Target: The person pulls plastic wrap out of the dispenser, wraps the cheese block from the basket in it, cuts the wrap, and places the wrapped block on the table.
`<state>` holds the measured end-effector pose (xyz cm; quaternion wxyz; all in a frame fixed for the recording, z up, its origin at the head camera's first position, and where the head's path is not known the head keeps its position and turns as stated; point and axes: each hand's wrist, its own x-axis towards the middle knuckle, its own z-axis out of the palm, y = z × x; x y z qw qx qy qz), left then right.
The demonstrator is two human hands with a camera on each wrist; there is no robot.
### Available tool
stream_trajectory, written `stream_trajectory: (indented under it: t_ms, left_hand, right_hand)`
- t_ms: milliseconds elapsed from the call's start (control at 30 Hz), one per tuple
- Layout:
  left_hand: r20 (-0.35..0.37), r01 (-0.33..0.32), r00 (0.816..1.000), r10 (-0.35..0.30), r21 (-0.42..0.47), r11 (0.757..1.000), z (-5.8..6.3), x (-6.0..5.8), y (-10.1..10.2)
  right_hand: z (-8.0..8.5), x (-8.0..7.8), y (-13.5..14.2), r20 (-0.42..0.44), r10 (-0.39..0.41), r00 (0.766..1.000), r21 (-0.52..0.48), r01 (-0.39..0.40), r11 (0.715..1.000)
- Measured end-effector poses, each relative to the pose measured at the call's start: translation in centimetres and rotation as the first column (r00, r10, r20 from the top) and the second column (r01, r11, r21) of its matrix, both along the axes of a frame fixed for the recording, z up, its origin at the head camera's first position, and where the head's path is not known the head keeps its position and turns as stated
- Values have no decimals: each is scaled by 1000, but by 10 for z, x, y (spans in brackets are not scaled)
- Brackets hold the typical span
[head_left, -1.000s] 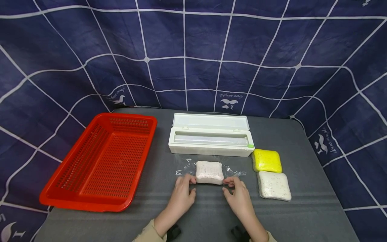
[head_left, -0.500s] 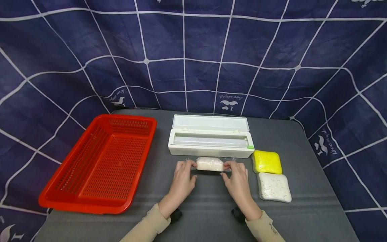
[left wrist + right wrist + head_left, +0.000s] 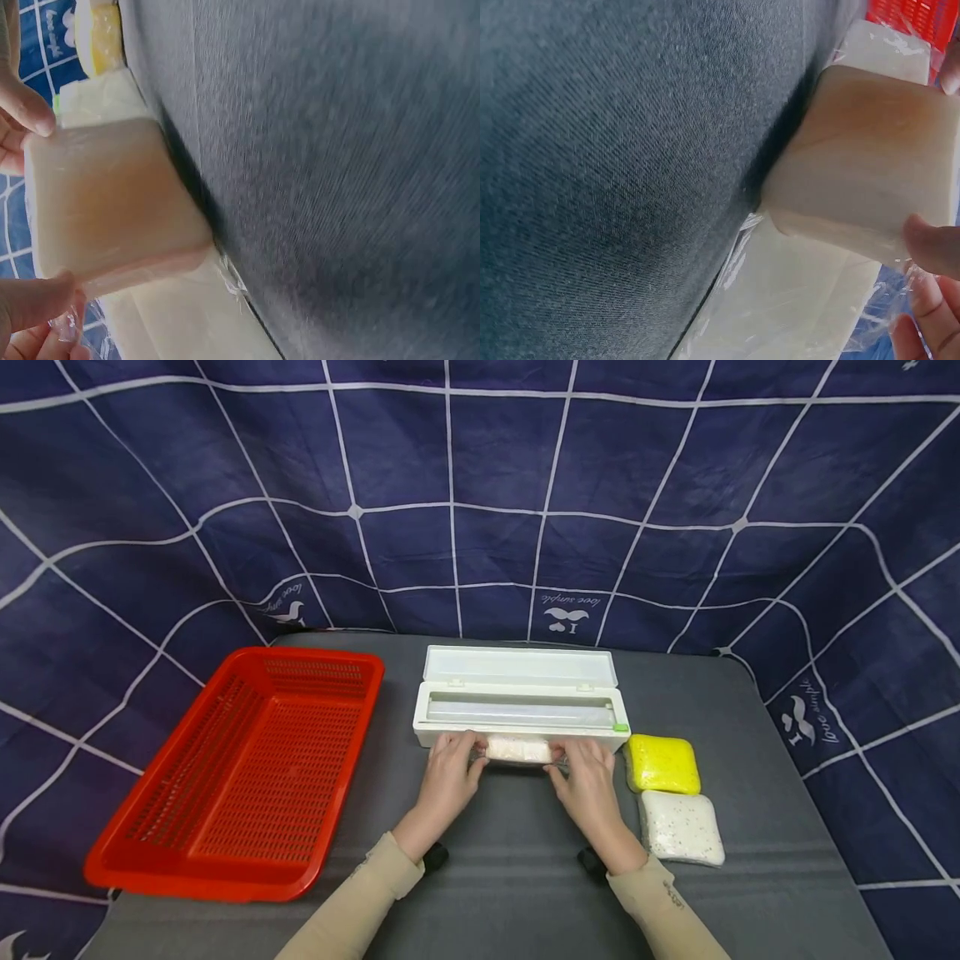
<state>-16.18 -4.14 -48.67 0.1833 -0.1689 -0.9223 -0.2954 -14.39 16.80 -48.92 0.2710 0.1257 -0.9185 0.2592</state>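
Note:
A pale pinkish soap bar in clear film stands tilted up on its edge, right at the front wall of the white cling film dispenser. My left hand pinches its upper left corner, and my right hand pinches the upper right one. In the left wrist view, the left thumb presses the broad face of the bar, which points toward me. Crumpled film bunches beside the right fingers in the right wrist view. The bar's far face is hidden.
The dispenser's lid is raised, showing a film roll. A yellow wrapped bar and a white speckled one lie at the right. A red perforated basket stands left, and a blue checked cloth hangs behind.
The bar went from lying flat to tipped up on its edge. Both hands carried it forward from mid-table to the dispenser's front wall, and their fingers closed on its corners.

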Motion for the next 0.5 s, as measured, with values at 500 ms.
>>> stream_trajectory:
  t_ms: [500]
  left_hand:
    - [66, -13, 998, 10, 41, 999, 5, 23, -4]
  right_hand:
    - [-4, 24, -1, 25, -17, 1000, -77, 19, 997]
